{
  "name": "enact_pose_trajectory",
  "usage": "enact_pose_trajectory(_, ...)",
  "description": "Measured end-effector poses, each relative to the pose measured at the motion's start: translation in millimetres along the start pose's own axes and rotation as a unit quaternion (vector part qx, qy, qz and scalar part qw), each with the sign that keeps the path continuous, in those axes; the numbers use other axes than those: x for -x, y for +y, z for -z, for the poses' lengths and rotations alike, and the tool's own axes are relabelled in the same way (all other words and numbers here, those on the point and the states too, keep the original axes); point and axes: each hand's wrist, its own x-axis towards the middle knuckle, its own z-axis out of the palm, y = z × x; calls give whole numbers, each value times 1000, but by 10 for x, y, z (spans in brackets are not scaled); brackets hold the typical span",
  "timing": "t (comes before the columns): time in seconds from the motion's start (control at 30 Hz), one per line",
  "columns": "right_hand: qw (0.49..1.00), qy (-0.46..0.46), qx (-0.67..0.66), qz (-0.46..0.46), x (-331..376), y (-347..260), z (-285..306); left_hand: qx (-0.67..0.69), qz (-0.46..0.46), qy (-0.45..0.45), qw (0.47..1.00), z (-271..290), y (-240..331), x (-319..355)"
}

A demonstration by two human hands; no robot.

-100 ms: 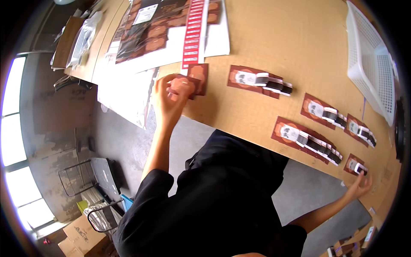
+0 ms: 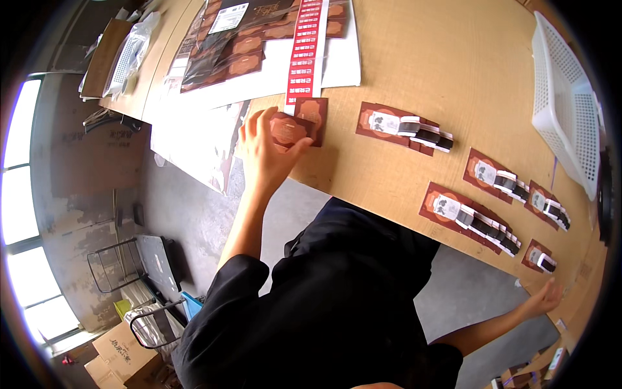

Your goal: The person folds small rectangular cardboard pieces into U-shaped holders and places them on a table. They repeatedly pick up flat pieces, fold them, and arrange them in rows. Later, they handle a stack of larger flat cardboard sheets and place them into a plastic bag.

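Card [image 2: 289,131], thin, brown, orange-patterned, near the front edge of the tan tabletop [image 2: 414,61], grasped by left hand [image 2: 262,155] between thumb and fingers, overlapping a matching brown card [image 2: 314,111]; likely rim-held to spare its face. Right hand [image 2: 543,299] by the edge, fingers loose, gripping nothing visible. Brown cards with black-and-white bands [image 2: 478,222] lie mostly fanned, presumably keeping bands exposed. Wide bare surface toward the white perforated plastic basket [image 2: 546,91].

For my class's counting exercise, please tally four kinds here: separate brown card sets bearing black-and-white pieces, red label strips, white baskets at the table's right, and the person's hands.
Brown card sets: 5
Red label strip: 1
White basket: 1
Hands: 2 (left hand, right hand)
Total: 9
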Motion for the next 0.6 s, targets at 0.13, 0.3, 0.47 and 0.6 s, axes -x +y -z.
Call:
enact_pose_trajectory(0.13,995,19,-99,-16,86,-154,90,-66,55,-92,992,68,18,-79)
enact_pose_trajectory(0.3,987,30,-156,-25,172,-419,90,41,134,-138,981,103,-65,-244)
enact_pose_trajectory(0.47,974,-13,-220,44,404,-1059,-54,348,129,-176,912,258,-134,-360)
enact_pose_trajectory(0.6,901,-226,-356,106,816,-1618,-351,661,156,-199,707,254,241,-264)
